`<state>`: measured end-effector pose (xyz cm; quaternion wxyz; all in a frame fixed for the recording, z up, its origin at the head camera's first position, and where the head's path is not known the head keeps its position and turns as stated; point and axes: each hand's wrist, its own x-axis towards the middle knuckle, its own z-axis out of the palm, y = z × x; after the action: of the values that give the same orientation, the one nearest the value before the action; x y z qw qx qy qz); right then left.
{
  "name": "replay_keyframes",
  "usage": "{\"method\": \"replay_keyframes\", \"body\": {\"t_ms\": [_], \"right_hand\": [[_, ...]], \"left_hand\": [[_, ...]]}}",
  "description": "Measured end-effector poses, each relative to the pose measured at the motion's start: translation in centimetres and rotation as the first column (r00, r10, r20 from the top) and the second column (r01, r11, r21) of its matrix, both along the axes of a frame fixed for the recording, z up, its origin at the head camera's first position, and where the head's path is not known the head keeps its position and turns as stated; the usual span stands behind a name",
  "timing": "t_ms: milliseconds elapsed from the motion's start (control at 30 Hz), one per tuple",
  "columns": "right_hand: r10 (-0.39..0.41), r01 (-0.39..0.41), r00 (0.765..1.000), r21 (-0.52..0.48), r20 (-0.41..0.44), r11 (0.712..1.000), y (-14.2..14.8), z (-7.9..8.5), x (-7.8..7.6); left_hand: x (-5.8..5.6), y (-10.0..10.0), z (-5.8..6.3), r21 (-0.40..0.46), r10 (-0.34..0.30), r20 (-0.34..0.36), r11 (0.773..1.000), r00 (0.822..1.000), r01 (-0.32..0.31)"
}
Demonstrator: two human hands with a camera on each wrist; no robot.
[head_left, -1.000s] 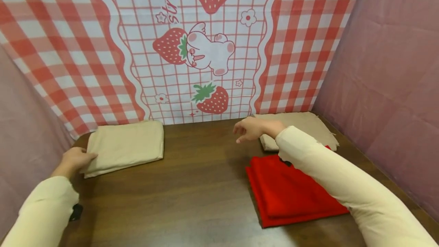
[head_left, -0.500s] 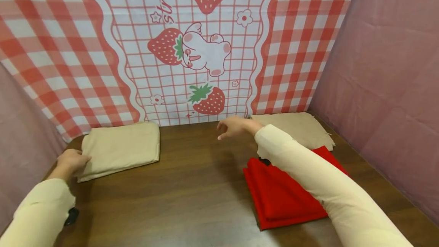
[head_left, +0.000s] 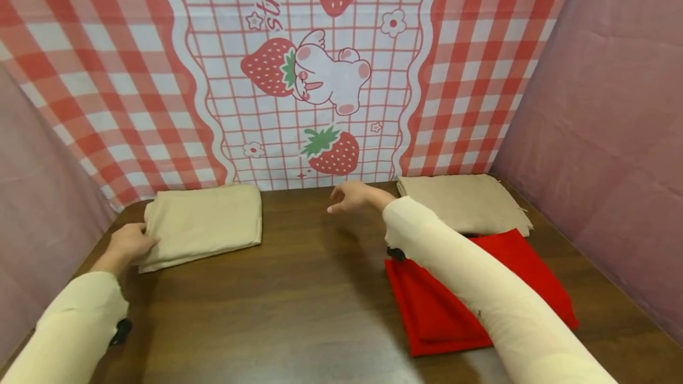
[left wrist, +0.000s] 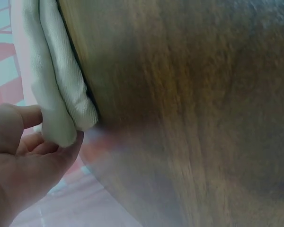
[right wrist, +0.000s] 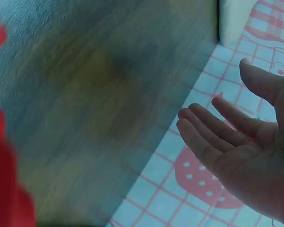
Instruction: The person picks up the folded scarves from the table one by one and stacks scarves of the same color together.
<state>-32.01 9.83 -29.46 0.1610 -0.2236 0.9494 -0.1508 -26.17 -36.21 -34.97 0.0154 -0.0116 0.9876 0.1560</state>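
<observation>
A folded beige cloth (head_left: 205, 222) lies at the back left of the table. At its left end my left hand (head_left: 130, 243) pinches the edge; in the left wrist view the thumb is on one side of the cloth's rounded fold (left wrist: 59, 116) and the fingers curl round the other. My right hand (head_left: 352, 196) hovers over the back middle of the table and holds nothing. Its fingers are spread and slightly bent in the right wrist view. A folded red cloth (head_left: 520, 265) lies at the right, partly hidden by my right sleeve.
A second folded beige cloth (head_left: 464, 200) with a frayed edge lies at the back right, behind the red one. A strawberry-print checked curtain (head_left: 320, 76) closes off the back of the wooden table (head_left: 277, 307). Pink fabric (head_left: 603, 135) hangs at both sides.
My right hand has moved left, away from the back-right beige cloth, which now shows more fully. My left hand stays at the end of the left beige cloth.
</observation>
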Motion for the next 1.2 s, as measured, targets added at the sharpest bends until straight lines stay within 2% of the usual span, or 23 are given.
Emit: {"method": "replay_keyframes", "body": {"t_ms": [167,367,500,900,1200], "right_hand": [[-0.027,0.027,1.000,-0.033,0.003,0.999,-0.8,-0.5,0.1],[-0.062,0.062,0.998,-0.068,0.002,0.996,-1.8,-0.9,0.4],[-0.080,0.079,0.997,-0.091,0.000,0.993,-2.2,-1.1,0.4],[-0.119,0.137,0.988,-0.185,0.101,0.973,-2.9,-2.1,0.4],[-0.146,0.158,0.986,-0.187,0.078,0.969,-3.5,-3.1,0.3]], "left_hand": [[0.1,0.7,0.0,0.029,-0.012,-0.006,0.999,1.000,0.013],[-0.6,1.4,-0.4,0.000,-0.052,-0.047,0.999,0.998,0.052],[-0.7,2.4,-0.4,0.002,-0.067,-0.050,0.998,0.996,0.068],[-1.1,5.0,-0.5,0.058,-0.075,-0.063,0.995,0.995,0.078],[-1.5,7.0,-1.0,0.137,-0.061,-0.061,0.988,0.996,0.069]]}}
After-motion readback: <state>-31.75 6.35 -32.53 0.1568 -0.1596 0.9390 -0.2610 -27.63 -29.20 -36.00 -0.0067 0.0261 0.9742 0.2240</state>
